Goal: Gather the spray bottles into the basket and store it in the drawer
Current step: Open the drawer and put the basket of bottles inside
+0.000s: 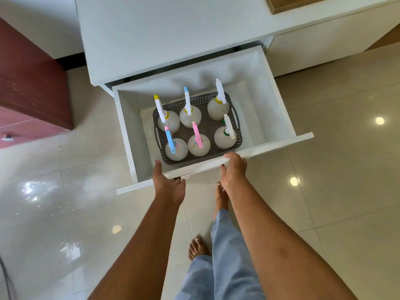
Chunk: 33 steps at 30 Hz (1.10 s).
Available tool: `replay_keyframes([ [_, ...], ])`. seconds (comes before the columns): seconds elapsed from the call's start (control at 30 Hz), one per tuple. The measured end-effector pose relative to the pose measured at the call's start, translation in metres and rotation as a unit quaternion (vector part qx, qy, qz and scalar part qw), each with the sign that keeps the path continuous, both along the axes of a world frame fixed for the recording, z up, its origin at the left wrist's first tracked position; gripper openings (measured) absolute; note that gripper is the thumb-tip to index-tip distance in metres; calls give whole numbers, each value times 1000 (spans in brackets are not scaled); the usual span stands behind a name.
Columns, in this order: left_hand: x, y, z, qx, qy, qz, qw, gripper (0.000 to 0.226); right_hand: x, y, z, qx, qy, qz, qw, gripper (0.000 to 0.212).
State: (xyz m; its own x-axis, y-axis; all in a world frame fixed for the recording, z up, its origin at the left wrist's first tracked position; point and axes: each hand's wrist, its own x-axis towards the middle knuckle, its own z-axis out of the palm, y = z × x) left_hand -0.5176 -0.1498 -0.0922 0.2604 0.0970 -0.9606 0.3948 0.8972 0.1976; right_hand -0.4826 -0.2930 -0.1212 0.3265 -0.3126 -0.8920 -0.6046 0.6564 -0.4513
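The white drawer [281,142] stands pulled out of the white cabinet [151,40]. Inside it sits the grey perforated basket [236,118], holding several translucent white spray bottles upright in two rows, such as one with a yellow-tipped nozzle [171,123] and one with a pink nozzle [200,147]. My left hand [168,182] grips the drawer's front panel near its left part, thumb over the top edge. My right hand [234,169] grips the same panel near its middle, fingers resting on the top edge.
A dark red cabinet [32,83] stands to the left. Glossy light floor tiles [335,169] surround the drawer. My bare feet [198,247] and legs in light blue trousers are right below the drawer front.
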Motion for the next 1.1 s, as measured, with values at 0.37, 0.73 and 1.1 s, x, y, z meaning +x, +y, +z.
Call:
replay_keyframes([
  [0.37, 67, 14, 2, 9, -34, 54, 998, 109, 64, 12, 8, 74, -57, -51, 994, 69],
  [0.73, 139, 45, -5, 7, -70, -6, 997, 115, 143, 37, 6, 64, -90, -37, 993, 71],
  [1.1, 204, 69, -1, 21, -106, -56, 993, 115, 204, 56, 8, 54, -110, 35, 992, 72],
])
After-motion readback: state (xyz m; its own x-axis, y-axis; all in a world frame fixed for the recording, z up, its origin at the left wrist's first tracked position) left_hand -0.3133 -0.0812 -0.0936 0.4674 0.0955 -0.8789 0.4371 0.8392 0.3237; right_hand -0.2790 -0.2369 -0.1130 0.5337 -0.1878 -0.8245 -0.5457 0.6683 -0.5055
